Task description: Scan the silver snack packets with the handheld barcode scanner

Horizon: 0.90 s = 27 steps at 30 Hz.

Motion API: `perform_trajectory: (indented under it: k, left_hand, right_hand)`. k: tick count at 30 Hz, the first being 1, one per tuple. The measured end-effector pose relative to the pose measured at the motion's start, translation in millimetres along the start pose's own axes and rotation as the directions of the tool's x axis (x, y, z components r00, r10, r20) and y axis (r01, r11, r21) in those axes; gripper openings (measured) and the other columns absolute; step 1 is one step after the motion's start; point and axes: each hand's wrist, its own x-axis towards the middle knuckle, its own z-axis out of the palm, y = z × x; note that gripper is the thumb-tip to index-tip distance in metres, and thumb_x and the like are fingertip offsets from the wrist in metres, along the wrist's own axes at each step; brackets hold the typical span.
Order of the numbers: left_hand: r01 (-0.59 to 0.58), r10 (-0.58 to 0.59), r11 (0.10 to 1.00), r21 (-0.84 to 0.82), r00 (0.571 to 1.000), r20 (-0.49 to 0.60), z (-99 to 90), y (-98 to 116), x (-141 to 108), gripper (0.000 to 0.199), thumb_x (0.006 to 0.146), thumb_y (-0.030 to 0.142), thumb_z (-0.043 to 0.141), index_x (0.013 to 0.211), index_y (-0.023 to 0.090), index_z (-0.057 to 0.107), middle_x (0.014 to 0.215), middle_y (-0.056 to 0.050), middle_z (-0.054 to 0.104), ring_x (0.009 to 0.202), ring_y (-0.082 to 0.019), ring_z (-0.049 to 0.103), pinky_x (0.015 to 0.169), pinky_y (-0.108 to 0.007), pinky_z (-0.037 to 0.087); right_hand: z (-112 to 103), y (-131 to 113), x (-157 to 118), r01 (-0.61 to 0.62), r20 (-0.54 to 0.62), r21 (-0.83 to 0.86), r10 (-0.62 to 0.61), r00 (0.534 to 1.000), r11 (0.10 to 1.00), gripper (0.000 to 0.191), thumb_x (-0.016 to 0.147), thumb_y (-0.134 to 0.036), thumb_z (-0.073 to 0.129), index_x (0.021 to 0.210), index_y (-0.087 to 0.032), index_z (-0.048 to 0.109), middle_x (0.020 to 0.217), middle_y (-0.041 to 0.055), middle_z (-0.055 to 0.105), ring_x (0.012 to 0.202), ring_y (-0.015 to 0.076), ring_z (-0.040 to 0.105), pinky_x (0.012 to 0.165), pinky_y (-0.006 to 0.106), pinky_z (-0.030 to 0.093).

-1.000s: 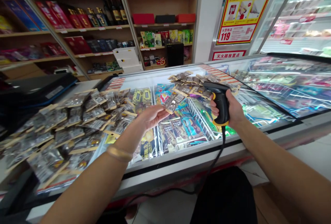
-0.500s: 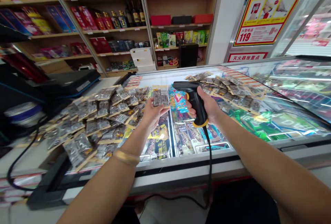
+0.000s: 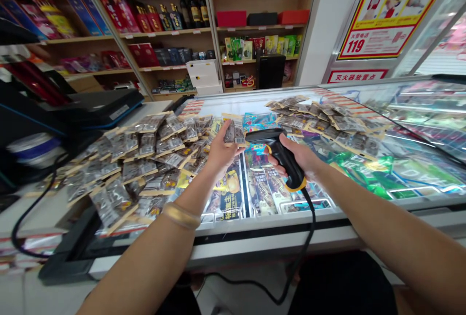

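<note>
- Head view: your right hand [image 3: 305,158] is wrapped round the black scanner [image 3: 289,162], cord [image 3: 309,215] hanging below it.
- Your left hand [image 3: 220,156] is gripping a small packet [image 3: 235,134] just left of the scanner's nose; can't tell if they touch.
- Big packet pile [image 3: 145,147] sits left of the scanner, second pile [image 3: 327,120] beyond it to the right.
- Glass-topped freezer [image 3: 273,243] is under the scanner.

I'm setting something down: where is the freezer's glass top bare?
The glass top looks bare right of the right hand, between the smaller packet pile and front rim. Crowded: left, under the larger packet pile; middle, below the left hand, its packet and the scanner.
</note>
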Motion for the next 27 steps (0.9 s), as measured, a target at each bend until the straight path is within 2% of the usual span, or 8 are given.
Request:
perform_trajectory:
  k: [9,16,19,22,25,27]
  left_hand:
    - [-0.042,0.041,0.998,0.055,0.999,0.019,-1.4,-2.4,0.1,0.086,0.068,-0.005,0.062,0.145,0.028,0.047,0.119,-0.005,0.07,0.081,-0.013,0.072,0.087,-0.037,0.061]
    - [-0.054,0.053,0.997,0.059,0.998,0.023,-1.9,-5.1,1.8,0.086,0.067,-0.005,0.063,0.144,0.028,0.049,0.129,-0.007,0.065,0.092,-0.018,0.071,0.085,-0.036,0.062]
    - [-0.109,0.103,0.983,0.149,0.994,0.044,-2.4,-7.0,0.9,0.084,0.07,0.0,0.064,0.147,0.025,0.045,0.14,-0.01,0.059,0.106,-0.023,0.069,0.089,-0.038,0.061]
    - [-0.256,0.254,0.898,0.358,0.966,0.054,-5.5,-2.4,0.1,0.08,0.071,0.004,0.066,0.146,0.023,0.046,0.15,-0.01,0.05,0.124,-0.027,0.06,0.101,-0.041,0.054]
    - [-0.423,0.441,0.726,0.542,0.892,0.105,-17.3,16.5,2.3,0.077,0.072,0.009,0.068,0.145,0.02,0.047,0.147,-0.011,0.053,0.135,-0.028,0.05,0.116,-0.042,0.04]
    - [-0.498,0.528,0.609,0.618,0.836,0.153,-33.7,37.4,6.0,0.079,0.072,0.015,0.071,0.147,0.021,0.045,0.146,-0.01,0.055,0.135,-0.027,0.05,0.118,-0.041,0.036]
  right_hand:
    - [1.1,-1.1,0.2,-0.025,0.005,-0.015,0.025,1.0,1.0,0.047,0.084,-0.064,0.06,0.087,-0.017,0.057,0.06,-0.0014,0.055,0.041,0.0095,0.045,0.038,0.023,0.039]
    - [-0.5,0.8,0.7,-0.024,0.006,-0.011,0.024,1.0,1.0,0.05,0.081,-0.067,0.061,0.085,-0.017,0.057,0.062,-0.0017,0.054,0.042,0.009,0.043,0.039,0.023,0.038]
    - [-0.4,0.4,-0.9,0.015,0.023,0.012,-0.015,1.0,1.0,0.053,0.077,-0.069,0.065,0.086,-0.017,0.059,0.063,-0.0021,0.053,0.043,0.0084,0.043,0.039,0.022,0.037]
    - [-1.1,0.2,-1.7,0.082,0.012,0.038,-0.082,0.997,0.996,0.055,0.073,-0.069,0.068,0.089,-0.017,0.06,0.064,-0.002,0.053,0.044,0.0082,0.043,0.04,0.021,0.037]
    - [0.9,-0.9,-0.3,0.136,-0.01,0.048,-0.136,0.991,0.99,0.054,0.076,-0.069,0.066,0.089,-0.016,0.06,0.064,-0.0013,0.053,0.045,0.0088,0.044,0.04,0.022,0.037]
    - [7.0,-3.2,2.5,0.167,-0.011,0.045,-0.167,0.986,0.985,0.054,0.077,-0.069,0.065,0.09,-0.016,0.061,0.065,-0.0006,0.054,0.045,0.0093,0.044,0.039,0.022,0.038]
